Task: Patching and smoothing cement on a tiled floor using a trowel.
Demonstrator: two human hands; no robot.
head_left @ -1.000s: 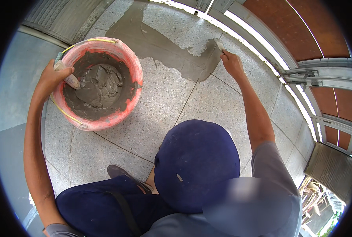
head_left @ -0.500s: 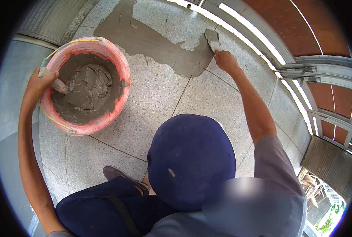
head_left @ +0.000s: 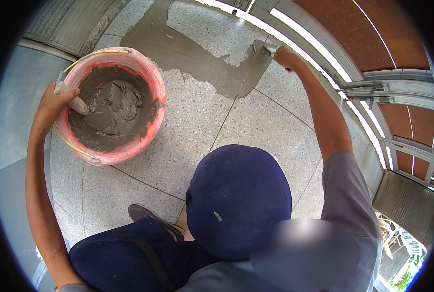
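A red bucket (head_left: pixel 153 126) stands on the floor at the left, its inner wall smeared with grey mortar (head_left: pixel 124 104). At its left rim my left hand (head_left: pixel 54 104) is closed round the pale handle of a trowel (head_left: pixel 79 104), whose mortar-coated blade lies in the mix. Far to the right, my right hand (head_left: pixel 289 58) grips a scraper (head_left: pixel 271 47). Its blade touches the right end of a wet mortar layer (head_left: pixel 192 53) spread over the speckled tiles; the hand hides its handle.
Speckled floor tiles (head_left: pixel 192 117) with dark joints lie between bucket and knees. A metal-framed door or gate with brown panels (head_left: pixel 343 29) runs along the right. A grey-blue panel (head_left: pixel 22 107) borders the left side. My dark-clad knee (head_left: pixel 239 199) juts into the middle.
My right hand has drawn the scraper right and slightly up, leaving a smoother, straighter right edge on the mortar. My left hand still holds the trowel at the bucket.
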